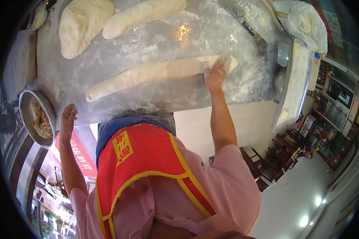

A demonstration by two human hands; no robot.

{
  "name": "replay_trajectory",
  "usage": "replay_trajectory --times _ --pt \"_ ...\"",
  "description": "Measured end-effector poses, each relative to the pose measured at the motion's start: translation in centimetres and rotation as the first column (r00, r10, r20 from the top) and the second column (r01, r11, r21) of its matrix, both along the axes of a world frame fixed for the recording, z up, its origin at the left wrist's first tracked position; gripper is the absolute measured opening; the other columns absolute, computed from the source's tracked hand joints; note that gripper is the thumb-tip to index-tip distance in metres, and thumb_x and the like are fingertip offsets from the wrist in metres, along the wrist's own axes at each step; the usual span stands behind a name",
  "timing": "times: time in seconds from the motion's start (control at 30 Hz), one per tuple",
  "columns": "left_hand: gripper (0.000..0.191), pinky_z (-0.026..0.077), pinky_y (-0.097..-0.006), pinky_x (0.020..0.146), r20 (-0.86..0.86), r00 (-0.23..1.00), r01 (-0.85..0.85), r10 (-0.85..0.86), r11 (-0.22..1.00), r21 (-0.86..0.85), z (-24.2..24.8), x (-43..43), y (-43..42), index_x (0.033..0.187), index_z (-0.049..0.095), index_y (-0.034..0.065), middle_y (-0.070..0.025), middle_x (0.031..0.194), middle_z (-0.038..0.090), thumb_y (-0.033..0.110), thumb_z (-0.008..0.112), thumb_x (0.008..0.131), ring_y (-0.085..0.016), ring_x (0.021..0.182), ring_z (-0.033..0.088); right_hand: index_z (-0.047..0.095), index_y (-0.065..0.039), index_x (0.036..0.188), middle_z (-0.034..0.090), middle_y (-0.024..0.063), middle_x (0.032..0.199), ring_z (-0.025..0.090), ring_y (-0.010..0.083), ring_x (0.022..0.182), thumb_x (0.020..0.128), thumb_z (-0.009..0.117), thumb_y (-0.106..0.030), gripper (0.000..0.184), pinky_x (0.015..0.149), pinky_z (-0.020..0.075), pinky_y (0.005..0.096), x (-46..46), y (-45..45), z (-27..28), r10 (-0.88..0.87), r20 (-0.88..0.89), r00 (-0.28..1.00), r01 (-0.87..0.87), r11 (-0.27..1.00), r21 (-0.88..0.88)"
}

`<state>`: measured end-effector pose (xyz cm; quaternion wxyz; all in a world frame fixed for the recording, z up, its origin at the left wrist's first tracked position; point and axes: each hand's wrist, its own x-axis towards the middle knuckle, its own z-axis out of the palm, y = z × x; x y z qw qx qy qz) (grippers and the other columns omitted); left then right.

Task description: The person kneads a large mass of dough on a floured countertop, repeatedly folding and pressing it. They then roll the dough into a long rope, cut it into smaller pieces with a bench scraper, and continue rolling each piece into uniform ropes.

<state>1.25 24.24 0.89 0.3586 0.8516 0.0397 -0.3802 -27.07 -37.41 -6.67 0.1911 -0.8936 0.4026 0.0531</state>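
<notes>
My right hand (217,73), dusted with flour, lies over the right end of a long dough roll (155,71), its thumb spread from the fingers. The roll runs slantwise across the floured metal worktop (137,103). My left hand (68,119) is empty, with loosely bent, floury fingers, near the table's front left edge. Just left of it, a metal bowl (23,112) holds a crumbly brown mixture (42,122). Farther back lie a broad lump of dough (82,27) and a thick dough log (143,18), side by side.
On the right, a long metal tray (296,89) with small pale pieces projects past the table edge. A white plastic bag (306,24) sits behind it. A dark flat tool (242,21) lies at the back right. Wooden chairs (275,161) and a person (305,154) are in the room beyond.
</notes>
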Motion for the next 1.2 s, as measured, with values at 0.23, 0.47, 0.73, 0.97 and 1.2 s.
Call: replay_trajectory --times 0.23,0.47,0.73,0.97,1.2 --pt "0.054 0.051 -0.0303 0.08 -0.012 1.0 -0.017 0.017 1.0 0.005 0.2 -0.5 0.8 0.137 0.063 -0.0013 -0.0052 0.113 0.069 0.037 0.069 0.1 -0.014 0.097 0.063 0.027 0.014 0.158 0.011 0.036 0.169 0.017 0.0489 0.157 0.105 0.05 -0.052 0.087 0.129 0.0134 0.0531 -1.7 -2.8 -0.4 0.03 -0.077 0.997 -0.046 0.976 -0.215" --pt "0.054 0.051 -0.0304 0.08 0.008 0.998 -0.056 0.056 0.998 0.008 -1.0 0.0 1.1 0.137 0.062 -0.0017 -0.0073 0.114 0.07 0.037 0.07 0.1 -0.015 0.099 0.064 0.048 0.006 0.15 0.051 0.0315 0.149 0.048 0.0409 0.142 0.092 0.075 -0.033 0.075 0.115 0.0426 0.0439 -4.3 -11.2 -0.3 -0.592 0.263 0.762 0.466 0.783 0.412" --pt "0.049 0.054 -0.0302 0.079 0.074 0.992 -0.099 0.104 0.992 -0.077 -3.6 0.2 1.8 0.137 0.063 0.0 -0.0083 0.122 0.068 0.032 0.069 0.1 -0.016 0.101 0.065 0.059 0.004 0.141 0.059 0.0271 0.144 0.051 0.0433 0.139 0.086 0.079 -0.035 0.071 0.116 0.0415 0.05 -4.6 -8.9 1.4 -0.28 -0.066 0.958 0.268 0.952 -0.151" --pt "0.046 0.056 -0.0381 0.09 0.327 0.944 0.063 -0.042 0.997 -0.054 -4.9 -0.1 -2.8 0.128 0.064 -0.0022 -0.0151 0.113 0.071 0.028 0.074 0.095 -0.025 0.1 0.071 0.06 -0.002 0.143 0.059 0.0198 0.147 0.054 0.041 0.135 0.091 0.072 -0.023 0.057 0.117 0.0362 0.0551 1.4 12.1 4.2 0.436 0.182 0.881 -0.415 0.899 -0.143" --pt "0.05 0.055 -0.037 0.091 0.482 0.828 0.317 -0.286 0.948 0.018 -6.4 -0.9 -5.9 0.13 0.066 0.0021 -0.0145 0.12 0.066 0.02 0.081 0.086 -0.023 0.106 0.067 0.051 -0.003 0.152 0.044 0.0185 0.162 0.037 0.0403 0.151 0.095 0.069 -0.037 0.068 0.123 0.0265 0.0585 10.2 24.9 7.0 0.652 0.184 0.736 -0.648 0.757 -0.088"
